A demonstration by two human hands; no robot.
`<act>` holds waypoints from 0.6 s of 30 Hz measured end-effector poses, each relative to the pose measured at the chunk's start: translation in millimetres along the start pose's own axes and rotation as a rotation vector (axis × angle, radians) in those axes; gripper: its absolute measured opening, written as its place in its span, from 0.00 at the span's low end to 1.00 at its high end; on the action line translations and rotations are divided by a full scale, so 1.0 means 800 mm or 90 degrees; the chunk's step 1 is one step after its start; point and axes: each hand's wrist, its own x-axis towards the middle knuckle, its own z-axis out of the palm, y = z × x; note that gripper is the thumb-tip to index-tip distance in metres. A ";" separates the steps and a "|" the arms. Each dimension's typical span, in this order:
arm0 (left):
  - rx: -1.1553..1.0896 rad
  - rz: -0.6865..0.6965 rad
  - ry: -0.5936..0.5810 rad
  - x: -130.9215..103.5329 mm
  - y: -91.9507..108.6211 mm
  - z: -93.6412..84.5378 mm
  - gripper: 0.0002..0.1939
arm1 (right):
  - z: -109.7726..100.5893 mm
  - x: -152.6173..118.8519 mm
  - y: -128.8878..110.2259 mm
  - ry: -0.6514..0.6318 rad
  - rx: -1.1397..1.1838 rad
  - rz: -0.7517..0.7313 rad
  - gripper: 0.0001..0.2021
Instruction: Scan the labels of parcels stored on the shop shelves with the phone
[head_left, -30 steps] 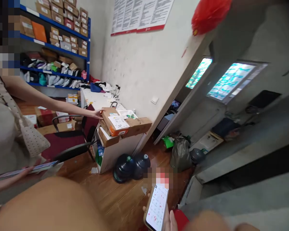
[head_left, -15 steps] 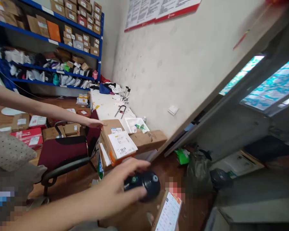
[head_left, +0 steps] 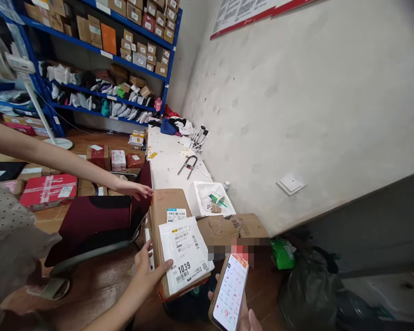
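Observation:
My left hand (head_left: 148,271) grips the near left side of a brown cardboard box (head_left: 170,200), its thumb on a white labelled packet (head_left: 184,253) marked 1039 that lies on the box. My right hand (head_left: 244,317) holds a phone (head_left: 229,292) with its lit screen facing up, right of the box. Another person's hand (head_left: 134,187) reaches in from the left, its fingertips at the far left corner of the box. Under the near end of the box a dark object (head_left: 186,305) is partly hidden.
Behind the box, a white table (head_left: 165,161) carries a white tray (head_left: 198,197) and a U-shaped lock (head_left: 188,166). A maroon chair (head_left: 96,220) is at left. Parcels cover the floor near blue shelves (head_left: 138,39). A long carton (head_left: 234,227) lies beside the wall.
My left hand has moved from the dark rounded object to the box with the packet. The box now appears nearer. The phone has shifted slightly left and up, and the view has turned.

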 end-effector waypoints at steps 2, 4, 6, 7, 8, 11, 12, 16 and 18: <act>0.022 0.034 0.044 -0.005 0.007 -0.001 0.52 | 0.006 0.013 -0.006 -0.024 0.012 0.024 0.39; 0.041 0.070 0.098 -0.013 0.021 -0.002 0.53 | 0.011 0.025 -0.017 -0.066 -0.010 0.039 0.38; 0.047 0.091 0.119 -0.021 0.034 -0.003 0.51 | 0.015 0.037 -0.030 -0.108 -0.048 0.040 0.34; 0.049 0.099 0.121 -0.025 0.039 -0.003 0.50 | 0.017 0.043 -0.036 -0.128 -0.061 0.045 0.31; 0.052 0.106 0.123 -0.028 0.042 -0.002 0.48 | 0.019 0.049 -0.042 -0.147 -0.063 0.056 0.29; 0.086 0.150 0.154 -0.037 0.040 0.006 0.44 | 0.023 0.067 -0.055 -0.197 -0.049 0.095 0.28; 0.108 0.173 0.170 -0.039 0.037 0.010 0.43 | 0.024 0.072 -0.058 -0.211 -0.050 0.101 0.29; 0.205 0.257 0.229 -0.051 0.028 0.025 0.42 | 0.030 0.089 -0.069 -0.283 -0.059 0.137 0.32; 0.237 0.277 0.222 -0.059 0.028 0.029 0.43 | 0.033 0.093 -0.074 -0.304 -0.059 0.163 0.32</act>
